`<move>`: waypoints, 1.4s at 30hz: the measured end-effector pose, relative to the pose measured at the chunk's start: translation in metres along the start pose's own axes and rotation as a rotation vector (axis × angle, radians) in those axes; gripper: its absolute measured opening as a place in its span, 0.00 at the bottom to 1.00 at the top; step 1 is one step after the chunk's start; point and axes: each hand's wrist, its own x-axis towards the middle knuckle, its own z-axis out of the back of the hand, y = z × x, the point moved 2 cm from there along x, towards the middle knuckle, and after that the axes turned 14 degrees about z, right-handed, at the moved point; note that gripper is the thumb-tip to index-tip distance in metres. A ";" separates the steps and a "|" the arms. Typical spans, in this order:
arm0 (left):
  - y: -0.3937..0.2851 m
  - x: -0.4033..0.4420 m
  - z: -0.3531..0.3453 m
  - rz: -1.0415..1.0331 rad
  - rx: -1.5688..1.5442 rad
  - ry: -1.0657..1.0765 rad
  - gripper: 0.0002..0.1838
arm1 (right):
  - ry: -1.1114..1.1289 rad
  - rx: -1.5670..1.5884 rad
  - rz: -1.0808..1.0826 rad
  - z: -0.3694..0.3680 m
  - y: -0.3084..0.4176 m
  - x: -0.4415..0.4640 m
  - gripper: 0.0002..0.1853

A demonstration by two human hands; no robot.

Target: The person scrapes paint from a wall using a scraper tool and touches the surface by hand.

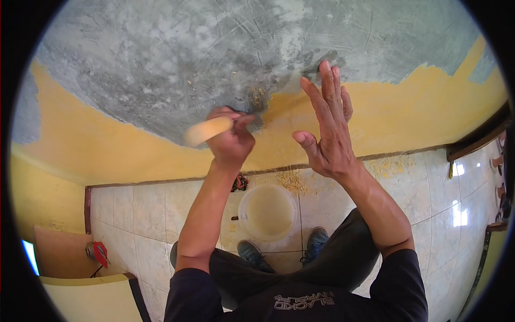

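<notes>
My left hand [232, 140] is closed around a scraper [208, 131], its pale wooden handle pointing left and smeared by motion. The blade end, partly hidden and blurred, is at the wall where bare grey plaster [161, 80] meets yellow paint [386, 112]. Crumbs of loosened paint [257, 96] cling just above it. To the right, my right hand [331, 129] has its fingers stretched up and thumb apart, holding nothing. It is at or close to the wall; I cannot tell whether the fingertips touch it.
On the tiled floor between my shoes stands a white bucket [268, 213] with cloudy liquid. Paint flakes [292, 182] lie along the skirting. A dark patterned object [240, 183] sits by the bucket. At left are a red object [100, 253] and a low yellow wall [91, 295].
</notes>
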 end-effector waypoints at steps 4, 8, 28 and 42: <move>-0.005 -0.002 0.004 -0.137 -0.030 -0.013 0.12 | 0.011 -0.020 0.006 0.001 -0.002 0.001 0.41; -0.004 0.005 0.005 -0.099 0.008 0.095 0.13 | 0.000 -0.011 -0.001 0.001 0.000 0.002 0.41; -0.004 -0.006 0.001 -0.038 -0.114 -0.014 0.16 | 0.014 0.012 0.001 0.001 0.000 0.001 0.40; 0.002 -0.015 0.008 -0.128 0.059 0.096 0.12 | 0.038 -0.014 -0.004 0.000 0.001 0.001 0.43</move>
